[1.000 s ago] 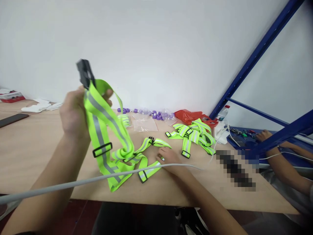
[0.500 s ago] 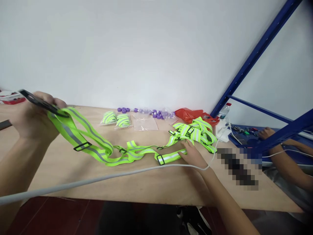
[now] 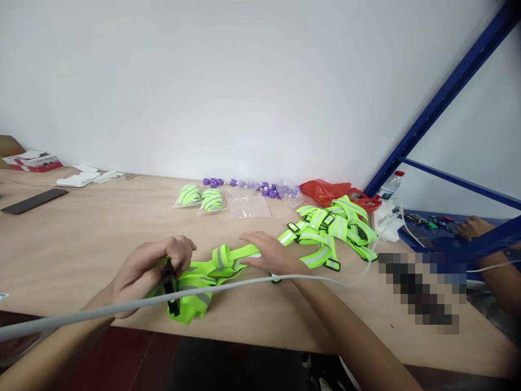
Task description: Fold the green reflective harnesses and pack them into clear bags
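Note:
My left hand [image 3: 157,269] is closed round a black buckle [image 3: 170,288] and part of a neon-yellow reflective strap [image 3: 199,296], low over the front of the wooden table. The strap hangs in loose folds beneath that hand. To its right, my right hand [image 3: 271,252] is closed on the same webbing, with the fingers pointing left. Just beyond my right hand lies a tangled pile of neon straps [image 3: 342,222] with black sliders. Two clear bags of folded straps [image 3: 190,194] sit further back, beside a flat clear bag [image 3: 249,206].
Purple rolls [image 3: 271,190] and a red plastic bag [image 3: 325,191] lie along the wall. A white cable [image 3: 183,293] crosses in front of my hands. At right are a bottle [image 3: 391,185], a blue frame [image 3: 439,92] and another person's arm [image 3: 499,271]. A dark slab [image 3: 35,201] lies left.
My left hand has come down and right with the buckle, and the stretched strap has bunched up. My right hand has moved left, away from the pile. The view has turned slightly left.

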The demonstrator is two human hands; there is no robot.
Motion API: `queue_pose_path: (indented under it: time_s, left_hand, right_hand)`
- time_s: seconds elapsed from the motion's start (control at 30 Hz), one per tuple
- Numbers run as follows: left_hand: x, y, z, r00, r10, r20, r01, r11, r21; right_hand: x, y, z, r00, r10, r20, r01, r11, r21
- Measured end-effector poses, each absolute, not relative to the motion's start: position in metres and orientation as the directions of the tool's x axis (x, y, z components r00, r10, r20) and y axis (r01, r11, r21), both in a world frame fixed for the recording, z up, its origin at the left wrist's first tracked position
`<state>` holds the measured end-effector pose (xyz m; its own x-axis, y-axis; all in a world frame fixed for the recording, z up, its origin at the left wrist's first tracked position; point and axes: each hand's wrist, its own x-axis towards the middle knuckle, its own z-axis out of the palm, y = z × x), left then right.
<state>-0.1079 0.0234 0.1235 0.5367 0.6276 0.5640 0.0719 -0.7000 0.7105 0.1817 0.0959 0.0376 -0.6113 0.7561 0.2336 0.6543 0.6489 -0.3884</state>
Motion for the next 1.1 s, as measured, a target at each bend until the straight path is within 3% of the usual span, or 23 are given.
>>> queue_pose_path:
  time_s: [0.07, 0.2, 0.37, 0.43, 0.6, 0.77, 0.93, 1.1]
  left_hand:
    - [-0.105, 0.02, 0.126, 0.536, 0.624, 0.569, 0.069, -0.704, 0.707]
    - [-0.097, -0.001, 0.139, 0.567, 0.594, 0.57, 0.142, -0.753, 0.643]
    - [-0.091, -0.025, 0.141, 0.832, 0.368, 0.415, 0.243, -0.914, 0.324]
    - [-0.093, -0.027, 0.128, 0.887, 0.316, 0.335, 0.239, -0.938, 0.253]
    - [-0.106, -0.016, 0.094, 0.899, 0.399, 0.18, 0.366, -0.91, 0.193]
    - [-0.126, 0.0, 0.084, 0.857, 0.51, 0.076, 0.496, -0.856, 0.148]
    - [-0.143, 0.009, 0.073, 0.835, 0.547, 0.056, 0.532, -0.829, 0.174]
    - [-0.158, 0.022, 0.061, 0.813, 0.567, 0.132, 0.553, -0.823, 0.129]
  right_hand:
    - [0.159, 0.098, 0.04, -0.679, 0.713, 0.174, 0.566, 0.659, -0.495]
    - [0.137, 0.113, 0.037, -0.613, 0.785, 0.091, 0.59, 0.531, -0.608]
    - [0.149, 0.161, 0.044, -0.412, 0.894, 0.175, 0.596, 0.41, -0.691]
    - [0.16, 0.18, 0.052, -0.302, 0.933, 0.196, 0.597, 0.346, -0.724]
    - [0.188, 0.199, 0.062, -0.154, 0.969, 0.193, 0.617, 0.247, -0.747]
    - [0.209, 0.182, 0.051, -0.247, 0.96, 0.132, 0.646, 0.265, -0.716]
    - [0.238, 0.158, 0.046, -0.419, 0.906, 0.069, 0.603, 0.334, -0.725]
    - [0.293, 0.15, 0.042, -0.238, 0.961, 0.142, 0.706, 0.271, -0.654]
